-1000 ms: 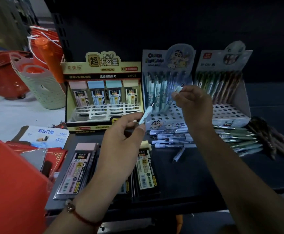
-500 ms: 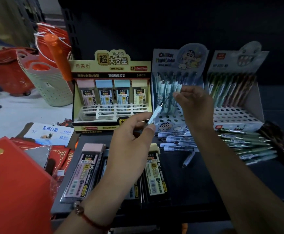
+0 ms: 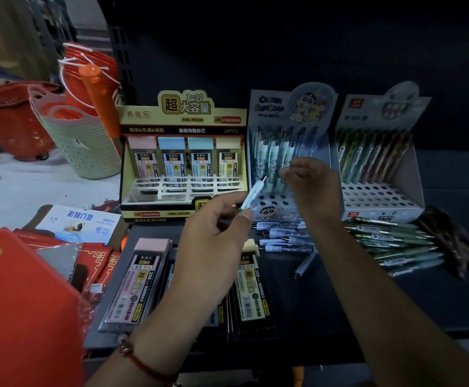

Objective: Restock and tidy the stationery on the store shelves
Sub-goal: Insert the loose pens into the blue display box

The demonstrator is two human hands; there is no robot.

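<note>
Left hand [image 3: 213, 238] pinches a pale blue pen [image 3: 252, 195] between thumb and forefinger, just in front of the cartoon display box [image 3: 289, 202]. Right hand [image 3: 311, 188], fingers curled together over the box's perforated tray; whether it grips anything cannot be told. Loose pens [image 3: 283, 238] lie on the shelf before the box. Risk: a tilted pen may miss its hole and knock standing pens askew.

Dark shelf [image 3: 325, 311] across the lower middle of the frame. At its back stood three display boxes: lead refills [image 3: 183, 163], cartoon pens [image 3: 286, 152], green-brown pens [image 3: 378, 163]. In front lay refill packs [image 3: 141, 280], loose pale pens [image 3: 283, 236], loose green pens [image 3: 400, 244].
</note>
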